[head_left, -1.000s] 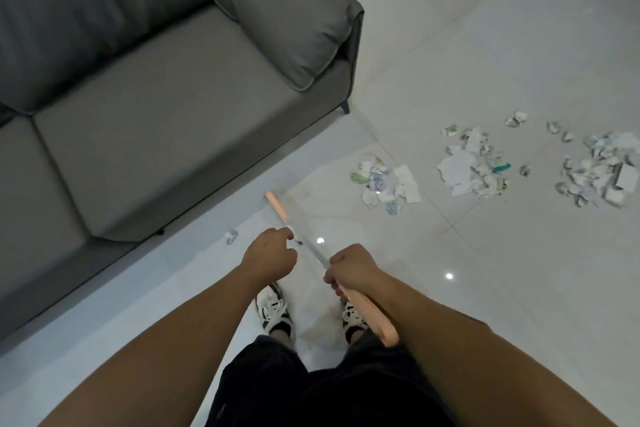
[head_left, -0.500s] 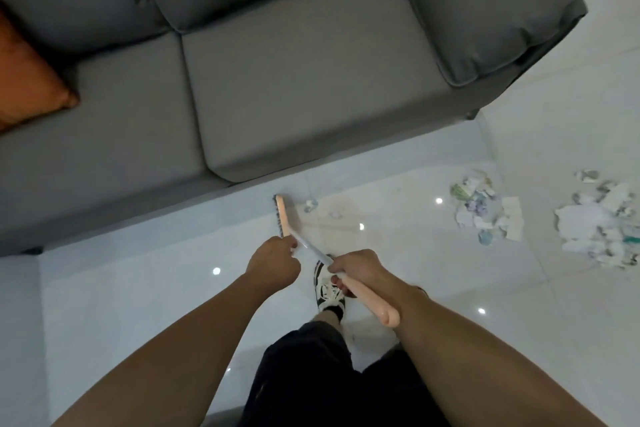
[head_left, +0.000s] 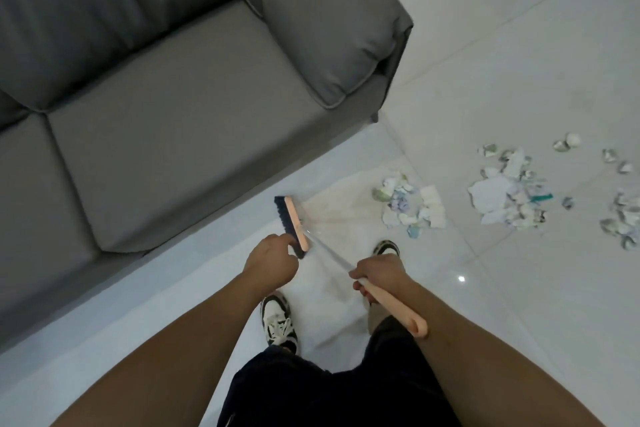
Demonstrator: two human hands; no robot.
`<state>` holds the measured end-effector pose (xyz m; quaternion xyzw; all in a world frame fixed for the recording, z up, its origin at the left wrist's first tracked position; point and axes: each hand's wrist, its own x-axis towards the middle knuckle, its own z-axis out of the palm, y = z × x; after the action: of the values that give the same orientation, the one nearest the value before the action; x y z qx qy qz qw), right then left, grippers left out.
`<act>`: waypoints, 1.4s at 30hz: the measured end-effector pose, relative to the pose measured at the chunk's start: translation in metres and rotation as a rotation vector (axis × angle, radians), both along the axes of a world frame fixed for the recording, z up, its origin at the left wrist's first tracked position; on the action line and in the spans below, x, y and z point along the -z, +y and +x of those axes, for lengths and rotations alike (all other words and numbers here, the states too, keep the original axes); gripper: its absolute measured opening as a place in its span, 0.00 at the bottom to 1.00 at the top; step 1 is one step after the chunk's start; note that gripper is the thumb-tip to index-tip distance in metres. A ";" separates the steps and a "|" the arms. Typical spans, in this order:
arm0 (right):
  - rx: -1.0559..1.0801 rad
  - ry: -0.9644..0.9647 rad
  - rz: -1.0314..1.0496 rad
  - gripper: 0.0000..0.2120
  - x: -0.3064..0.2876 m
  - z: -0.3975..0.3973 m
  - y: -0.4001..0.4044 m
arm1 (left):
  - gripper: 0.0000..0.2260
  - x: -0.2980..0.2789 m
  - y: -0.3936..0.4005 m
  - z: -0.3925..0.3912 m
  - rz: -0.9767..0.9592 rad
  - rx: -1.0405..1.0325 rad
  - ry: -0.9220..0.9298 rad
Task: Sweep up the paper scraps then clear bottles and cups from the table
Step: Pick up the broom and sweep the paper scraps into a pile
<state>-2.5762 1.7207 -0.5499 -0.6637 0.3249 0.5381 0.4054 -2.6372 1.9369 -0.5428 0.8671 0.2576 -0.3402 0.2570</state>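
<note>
Pale glossy floor tiles beside a grey fabric sofa carry three loose clusters of torn paper scraps. Both hands' grip is clamped on one pink-handled broom: left hand low, right hand on the handle. A hard stroke could scatter light scraps under the sofa.

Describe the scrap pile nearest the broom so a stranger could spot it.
Start at the grey sofa's armrest corner and look down to the tiled floor. The nearest paper-scrap pile lies right of the broom head, ahead of the right shoe. It is smaller than the piles further right.
</note>
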 end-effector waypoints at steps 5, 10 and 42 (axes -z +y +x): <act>0.130 -0.104 -0.054 0.06 -0.014 0.069 -0.113 | 0.21 0.000 -0.092 0.091 -0.041 0.159 0.014; 0.193 -0.181 -0.163 0.09 -0.026 0.130 -0.210 | 0.22 -0.007 -0.169 0.167 -0.081 0.316 -0.027; 1.367 -0.225 -0.409 0.05 -0.070 0.197 -0.077 | 0.21 -0.029 -0.239 0.482 -0.119 1.566 -0.029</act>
<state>-2.3793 1.6433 -0.4795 -0.4262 0.7178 0.0208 0.5502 -2.1555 1.6978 -0.5137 0.7854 -0.4507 -0.4243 -0.0085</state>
